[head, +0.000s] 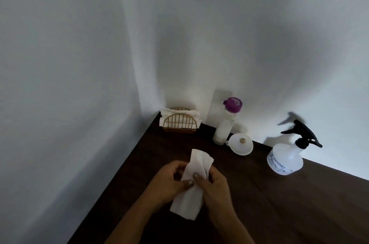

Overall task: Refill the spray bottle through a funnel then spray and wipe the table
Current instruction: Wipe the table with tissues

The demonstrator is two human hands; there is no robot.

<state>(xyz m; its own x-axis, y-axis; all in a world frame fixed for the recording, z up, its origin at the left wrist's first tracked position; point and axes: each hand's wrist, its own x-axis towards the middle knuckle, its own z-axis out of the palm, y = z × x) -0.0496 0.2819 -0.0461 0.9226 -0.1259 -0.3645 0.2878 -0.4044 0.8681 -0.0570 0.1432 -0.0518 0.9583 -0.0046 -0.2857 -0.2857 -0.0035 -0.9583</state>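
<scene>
- Two hands are meeting low over the near part of the dark wooden table, with both forearms entering from the bottom edge.
- Left hand is pinching a white paper napkin, thumb on its top face and fingers curled underneath.
- Right hand is gripping the same napkin from the other side, thumb pressing on top and fingers wrapping behind.
- Napkin is hanging creased and partly folded between the hands, with one end pointing toward the wall and the other drooping toward the person.
- Spray bottle is standing upright farther back on the right, well apart from both hands. Its body is translucent white and its black trigger head is fitted on.
- White funnel is lying tipped on the table, wide mouth facing the camera.
- Purple-capped bottle is standing upright just beside the funnel, close to the wall.
- Gold wire napkin holder is sitting in the far corner, holding white napkins.
</scene>
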